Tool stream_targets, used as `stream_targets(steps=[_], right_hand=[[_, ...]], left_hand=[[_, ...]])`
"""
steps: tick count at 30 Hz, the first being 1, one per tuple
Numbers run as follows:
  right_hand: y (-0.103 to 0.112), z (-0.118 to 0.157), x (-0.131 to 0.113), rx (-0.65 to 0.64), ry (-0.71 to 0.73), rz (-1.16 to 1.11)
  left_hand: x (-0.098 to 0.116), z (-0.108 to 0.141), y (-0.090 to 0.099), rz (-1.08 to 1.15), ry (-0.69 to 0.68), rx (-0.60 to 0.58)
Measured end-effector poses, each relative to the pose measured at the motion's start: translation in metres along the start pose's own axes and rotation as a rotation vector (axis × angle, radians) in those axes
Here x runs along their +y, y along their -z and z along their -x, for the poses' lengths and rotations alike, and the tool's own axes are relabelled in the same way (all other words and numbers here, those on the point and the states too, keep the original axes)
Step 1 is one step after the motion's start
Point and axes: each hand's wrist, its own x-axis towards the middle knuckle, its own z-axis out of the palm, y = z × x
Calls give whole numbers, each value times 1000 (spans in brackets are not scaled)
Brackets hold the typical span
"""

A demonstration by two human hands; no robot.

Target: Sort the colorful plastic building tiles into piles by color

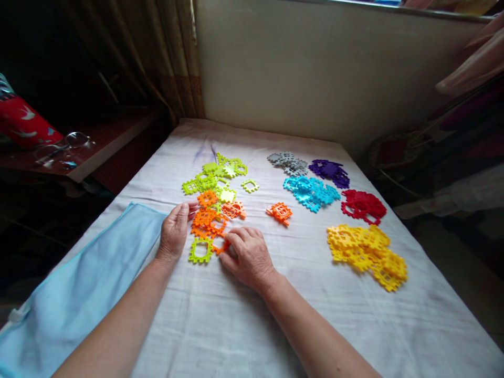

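Observation:
My right hand has its thumb and fingers closed on an orange square frame piece with notched edges. Beside that piece lies a lime-green square frame. My left hand is at the left side of the orange pile, fingers stretched toward an orange piece at its top; whether they touch it is unclear. Another group of orange pieces sits just right of the pile. Behind it spreads a heap of lime-green pieces, with a single green frame apart from it.
To the right are a small orange cluster and heaps of grey, purple, blue, red and yellow pieces. A light blue cloth lies left. Glasses rest on a side table.

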Motion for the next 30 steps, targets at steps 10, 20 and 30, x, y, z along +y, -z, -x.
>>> stream_targets(steps=[10, 20, 30], right_hand=[[19, 4, 36, 131, 67, -33], [34, 12, 98, 475, -184, 177], [39, 17, 113, 414, -252, 116]], left_hand=[[-1, 0, 0, 7, 10, 7], [0, 0, 0, -12, 3, 2], [4, -1, -2, -23, 7, 12]])
